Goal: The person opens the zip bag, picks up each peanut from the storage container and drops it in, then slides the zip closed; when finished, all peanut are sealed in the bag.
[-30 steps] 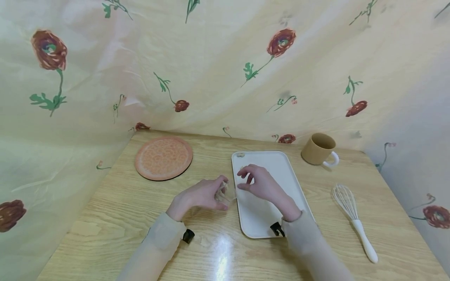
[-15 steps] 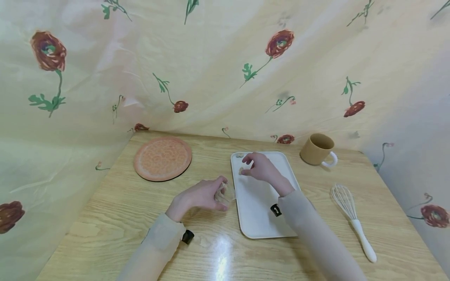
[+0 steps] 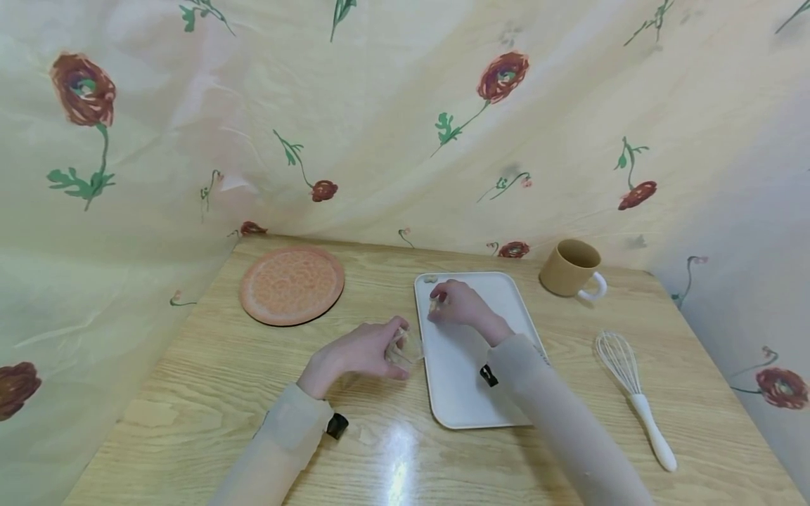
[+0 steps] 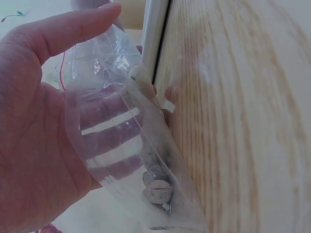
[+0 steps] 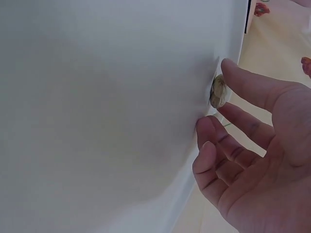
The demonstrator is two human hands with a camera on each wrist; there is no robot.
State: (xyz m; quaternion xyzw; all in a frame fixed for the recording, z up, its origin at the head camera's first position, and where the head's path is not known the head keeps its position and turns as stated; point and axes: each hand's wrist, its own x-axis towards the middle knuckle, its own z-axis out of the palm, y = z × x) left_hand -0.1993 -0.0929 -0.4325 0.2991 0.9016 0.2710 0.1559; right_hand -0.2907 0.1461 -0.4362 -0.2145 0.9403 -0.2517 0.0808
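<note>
Beige piece (image 5: 219,91) may roll if our right hand (image 3: 465,305), pinching it loosely, slips; tilting could spill the clear bag (image 4: 133,141) our left hand (image 3: 363,351) half-curls around.

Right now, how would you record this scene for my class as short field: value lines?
Left hand: holds a clear bag
In the bag: small rounded pieces
Right hand: at a small pale piece; grip unclear
White tray: second pale piece in its far left corner
Left of tray: round orange mat
Right of tray: mug, whisk
</note>
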